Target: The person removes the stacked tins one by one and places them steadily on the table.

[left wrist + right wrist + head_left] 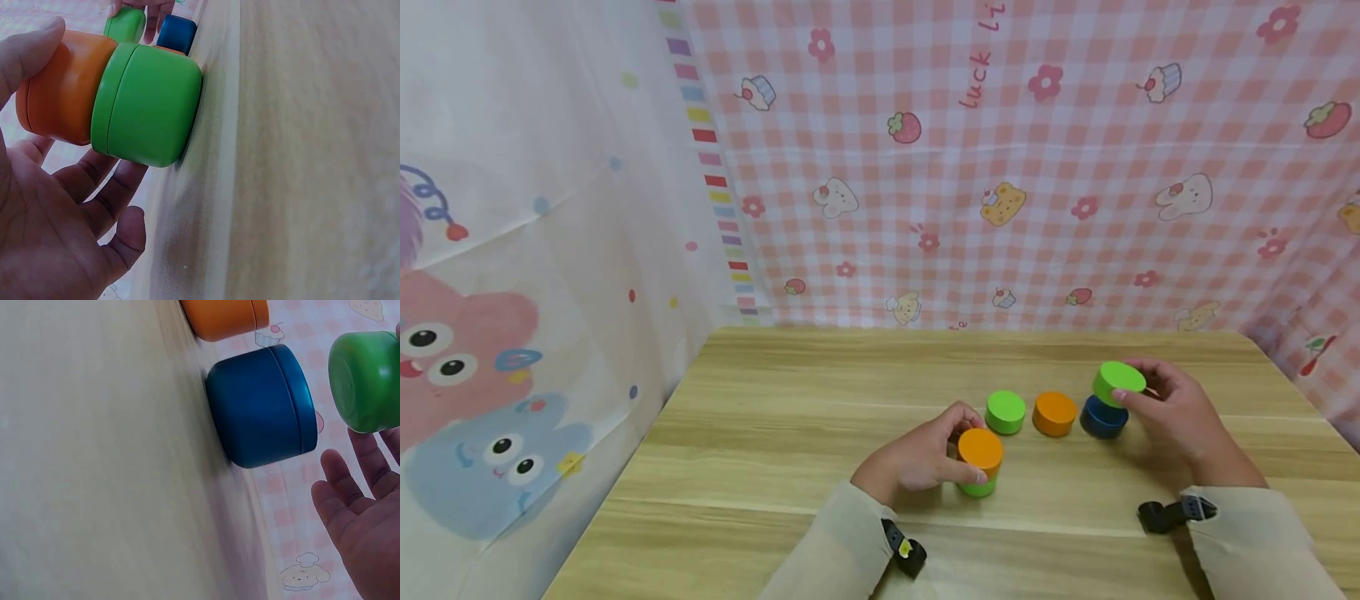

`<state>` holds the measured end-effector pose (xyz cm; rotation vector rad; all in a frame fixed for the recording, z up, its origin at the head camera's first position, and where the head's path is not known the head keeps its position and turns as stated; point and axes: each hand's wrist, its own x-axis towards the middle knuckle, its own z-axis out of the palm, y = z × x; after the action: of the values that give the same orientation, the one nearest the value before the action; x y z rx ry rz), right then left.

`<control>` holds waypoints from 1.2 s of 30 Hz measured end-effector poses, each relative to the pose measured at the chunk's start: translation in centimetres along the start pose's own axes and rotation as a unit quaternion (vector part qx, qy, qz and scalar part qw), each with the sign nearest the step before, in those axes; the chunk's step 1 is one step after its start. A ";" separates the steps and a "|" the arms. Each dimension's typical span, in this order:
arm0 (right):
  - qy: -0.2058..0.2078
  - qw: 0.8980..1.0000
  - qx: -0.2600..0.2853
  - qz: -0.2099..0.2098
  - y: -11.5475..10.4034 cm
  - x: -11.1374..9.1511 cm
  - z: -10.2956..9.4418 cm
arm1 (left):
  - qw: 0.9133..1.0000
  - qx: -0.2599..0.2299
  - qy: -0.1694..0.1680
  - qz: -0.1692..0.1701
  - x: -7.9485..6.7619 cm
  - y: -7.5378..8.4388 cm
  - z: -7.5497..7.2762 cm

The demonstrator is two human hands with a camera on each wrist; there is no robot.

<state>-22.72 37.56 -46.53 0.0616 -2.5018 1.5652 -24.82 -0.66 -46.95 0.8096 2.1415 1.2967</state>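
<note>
My left hand (925,454) grips an orange round lidded tin (981,450) between thumb and fingers. That tin sits squarely on a green tin (150,103), which stands on the table. On the right, my right hand (1176,408) pinches another green tin (1118,383) by its sides. It hangs above a dark blue tin (262,406), with a gap between the two in the right wrist view. The blue tin stands on the tabletop, untouched by the fingers.
A third green tin (1005,412) and a second orange tin (1055,414) stand in a row left of the blue one. The wooden table (760,467) ends at a pink checked cloth (865,167) behind. A white printed curtain (587,250) hangs along the left.
</note>
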 end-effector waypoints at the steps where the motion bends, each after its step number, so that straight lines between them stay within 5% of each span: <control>1: 0.000 1.000 -0.001 0.002 0.0 0.0 -0.1 | 1.000 -0.001 0.000 0.000 0.0 0.0 0.0; 36: -0.034 0.998 -0.051 0.031 3.3 -0.2 -3.9 | 1.000 -0.006 0.005 -0.010 -0.1 0.3 0.1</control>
<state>-22.41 42.47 -47.81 0.0221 -2.6562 1.4795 -24.64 -0.57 -46.66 0.7777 2.1414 1.3054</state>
